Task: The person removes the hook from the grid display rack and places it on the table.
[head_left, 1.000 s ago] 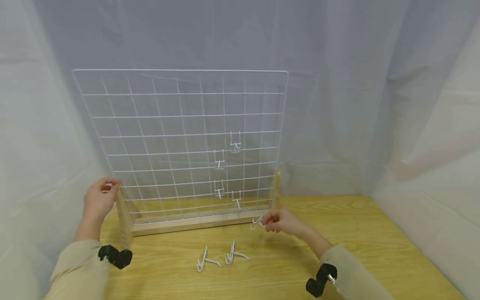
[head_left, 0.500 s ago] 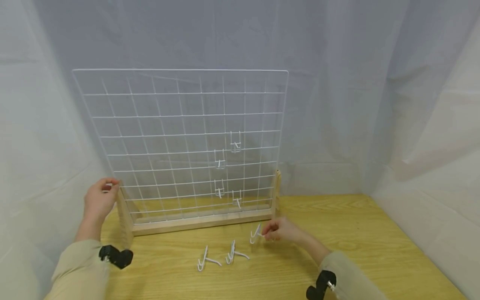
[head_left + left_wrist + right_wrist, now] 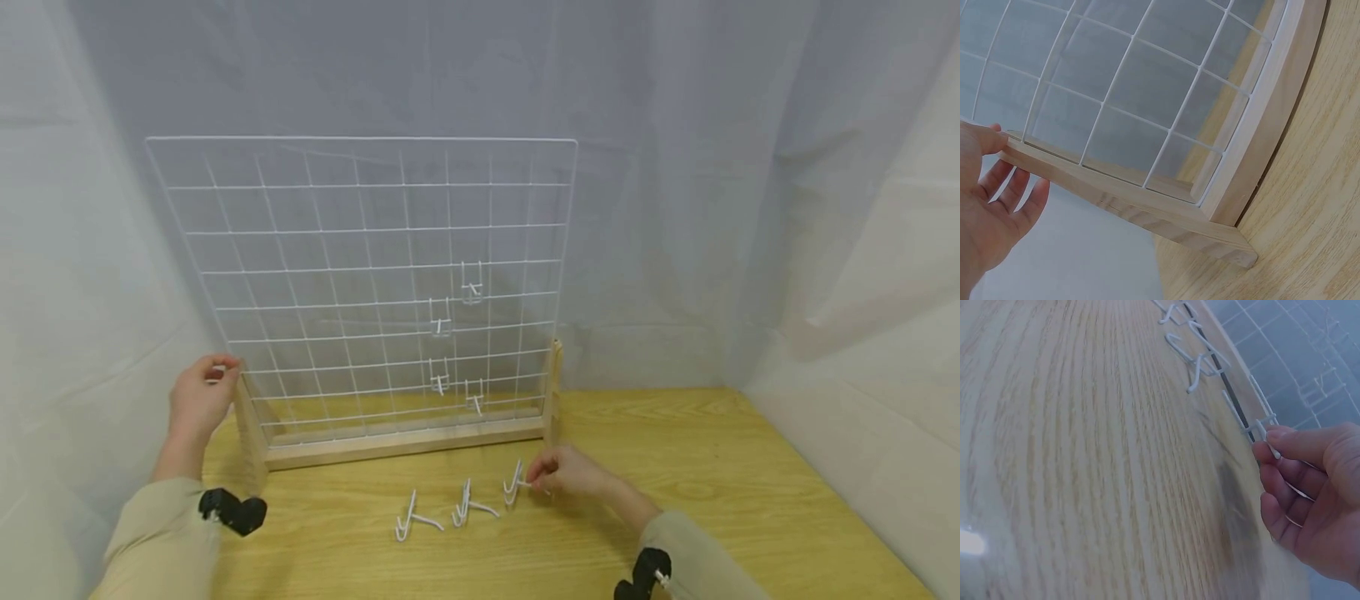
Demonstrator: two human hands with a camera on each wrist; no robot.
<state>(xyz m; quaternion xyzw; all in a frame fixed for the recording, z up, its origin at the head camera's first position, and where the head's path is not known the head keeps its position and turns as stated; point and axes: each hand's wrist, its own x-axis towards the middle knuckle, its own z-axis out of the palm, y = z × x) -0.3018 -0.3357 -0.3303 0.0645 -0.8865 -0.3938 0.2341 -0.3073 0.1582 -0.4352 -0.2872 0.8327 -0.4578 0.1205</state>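
Observation:
My left hand (image 3: pixel 198 396) pinches the top of the wooden stand's left upright (image 3: pixel 247 417). In the left wrist view its thumb lies over the wood and the fingers curl underneath. The stand holds a white wire grid panel (image 3: pixel 363 231) upright. My right hand (image 3: pixel 573 475) pinches the prong of a white wire hook (image 3: pixel 514 485) between thumb and fingers, low at the table in front of the stand's right end; whether the hook touches the table, I cannot tell. Left of it lie two similar hooks (image 3: pixel 466 505), (image 3: pixel 1200 359) in a row.
Several white hooks (image 3: pixel 472 289) hang on the right half of the grid. The stand's base bar (image 3: pixel 405 444) runs along the wooden table (image 3: pixel 675 450) behind the loose hooks. Pale sheeting (image 3: pixel 675 208) surrounds the table at the back and sides.
My right hand has come down and toward me with the hook, from in front of the stand's base to beside the two loose hooks. The left hand has stayed on the upright.

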